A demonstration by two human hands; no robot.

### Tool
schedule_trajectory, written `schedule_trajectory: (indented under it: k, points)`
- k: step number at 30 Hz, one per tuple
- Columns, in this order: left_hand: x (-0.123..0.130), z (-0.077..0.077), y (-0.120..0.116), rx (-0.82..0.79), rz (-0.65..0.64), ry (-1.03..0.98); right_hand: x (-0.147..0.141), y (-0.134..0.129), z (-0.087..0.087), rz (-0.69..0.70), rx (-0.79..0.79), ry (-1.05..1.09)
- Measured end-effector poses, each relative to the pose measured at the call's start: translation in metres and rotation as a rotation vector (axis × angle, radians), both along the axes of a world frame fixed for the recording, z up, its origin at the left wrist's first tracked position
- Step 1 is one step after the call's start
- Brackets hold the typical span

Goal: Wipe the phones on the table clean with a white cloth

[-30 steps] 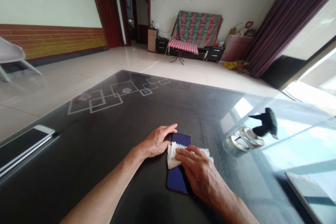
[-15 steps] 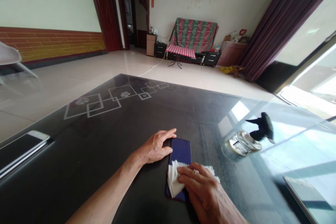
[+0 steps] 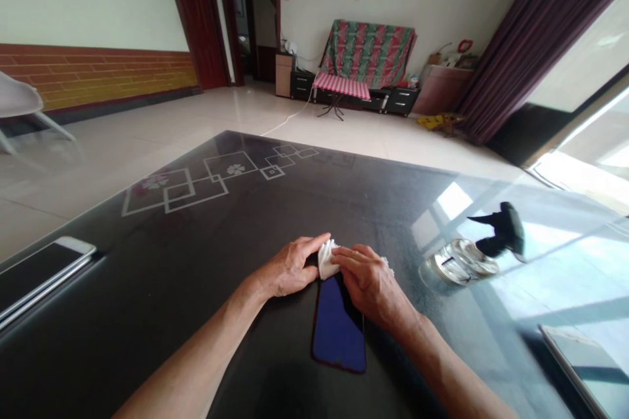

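Your right hand (image 3: 371, 278) holds a bunched white cloth (image 3: 327, 260) over the far end of a phone (image 3: 339, 330); half a second ago that cloth covered the near end, so the rubbing stroke has swung to the far edge and left most of the screen bare; your left hand (image 3: 289, 268), thumb and fingers parted, lies at the phone's far left corner, its grip on the edge impossible to tell; the phone rests flat on the dark tabletop (image 3: 196, 262), deep blue, glossy, dark-rimmed, shadowed along its right side.
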State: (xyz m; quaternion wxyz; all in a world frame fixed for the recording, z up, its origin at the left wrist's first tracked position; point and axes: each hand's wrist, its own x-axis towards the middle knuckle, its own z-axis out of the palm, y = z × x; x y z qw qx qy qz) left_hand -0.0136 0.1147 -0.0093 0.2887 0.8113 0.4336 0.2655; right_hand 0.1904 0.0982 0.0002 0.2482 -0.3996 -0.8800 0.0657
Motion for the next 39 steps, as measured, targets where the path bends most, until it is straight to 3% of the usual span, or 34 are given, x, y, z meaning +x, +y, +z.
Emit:
schedule_trajectory:
  k: [6,28,32,39]
  points:
    - [-0.001,-0.003,0.002,0.024,-0.024,0.017,-0.002,-0.017,-0.002,0.017,-0.025,0.016]
    - [0.000,-0.006,0.002,0.070,-0.029,-0.017,0.005,-0.095,0.018,0.113,-0.203,-0.026]
    - [0.001,-0.006,0.001,0.059,-0.019,-0.029,0.005,-0.089,0.018,0.117,-0.209,-0.031]
    - [0.000,-0.008,0.002,0.053,-0.005,-0.053,0.000,-0.052,0.015,0.085,-0.084,-0.027]
